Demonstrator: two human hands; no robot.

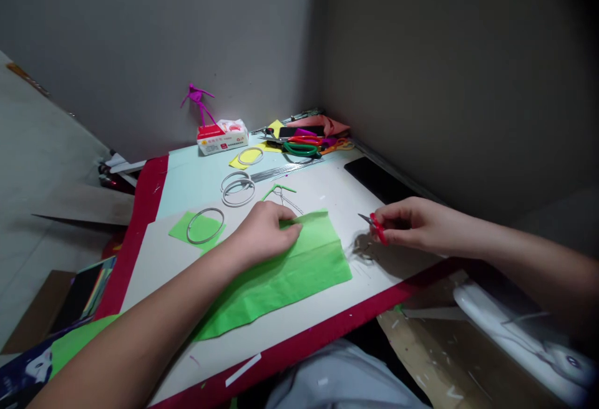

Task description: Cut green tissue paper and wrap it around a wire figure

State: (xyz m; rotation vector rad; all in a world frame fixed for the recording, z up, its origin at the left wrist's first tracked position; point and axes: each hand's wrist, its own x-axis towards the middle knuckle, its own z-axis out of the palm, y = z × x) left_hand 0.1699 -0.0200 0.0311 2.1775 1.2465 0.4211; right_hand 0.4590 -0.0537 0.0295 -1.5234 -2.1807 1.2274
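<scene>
My left hand [270,232] is closed at the upper edge of a creased green paper sheet [281,278], thumb and finger pinching it. The sheet lies over the pale table top, partly under my left forearm. My right hand [406,225] grips small red-handled scissors [378,228], their short blades pointing left, just right of the sheet and apart from it. Past my left fingers lies a bent green stem shape [279,187] with thin twisted wire. A green paper piece [194,228] with a thin grey ring on it sits to the left.
Several grey rings [238,191] lie behind my left hand. Farther back are a tissue pack [223,138], a magenta stick figure [198,95], a bundle of wires [285,171] and green-handled scissors [302,149]. A dark phone-like slab [374,178] is at right; paper scraps litter the front.
</scene>
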